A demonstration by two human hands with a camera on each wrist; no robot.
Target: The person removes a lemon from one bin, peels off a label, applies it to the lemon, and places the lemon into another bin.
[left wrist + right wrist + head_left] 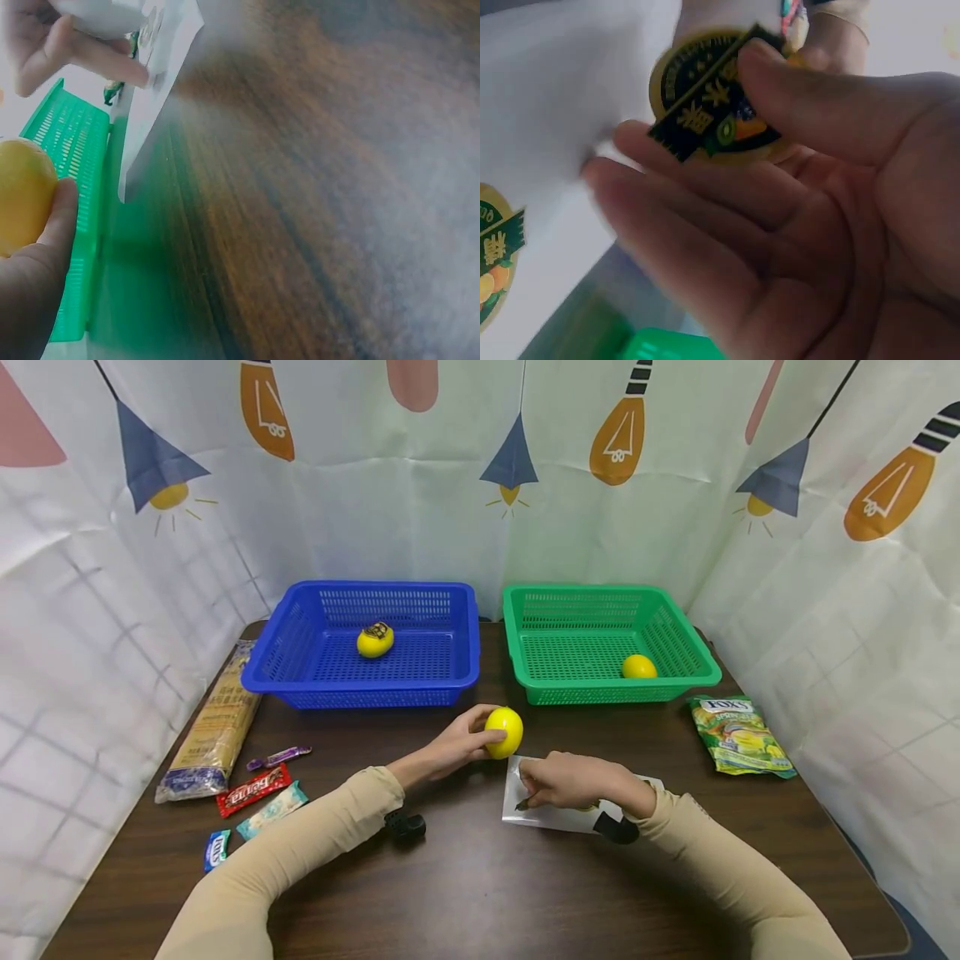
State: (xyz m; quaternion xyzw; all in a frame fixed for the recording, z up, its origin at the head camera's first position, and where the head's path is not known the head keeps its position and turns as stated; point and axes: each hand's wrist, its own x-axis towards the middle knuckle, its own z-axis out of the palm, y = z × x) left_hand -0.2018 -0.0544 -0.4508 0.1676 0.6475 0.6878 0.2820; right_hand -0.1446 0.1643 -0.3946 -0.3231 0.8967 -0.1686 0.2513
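Note:
In the head view my left hand (468, 739) grips a yellow lemon (505, 732), its thumb along the near side. To its right, my right hand (566, 779) is over a white sticker sheet (546, 818) lying on the table. The right wrist view shows its thumb and fingers pinching a round black-and-gold fruit sticker (701, 97). Another such sticker (495, 251) sits on the sheet. One edge of the sheet (154, 112) stands raised in the left wrist view.
A blue basket (360, 697) holds a yellow fruit (373, 643) bearing a dark sticker; a green basket (622, 693) holds an orange (639, 667). At left lie a noodle pack (213, 718), a red wrapped bar (255, 789) and small candies. A green candy bag (738, 735) lies at right.

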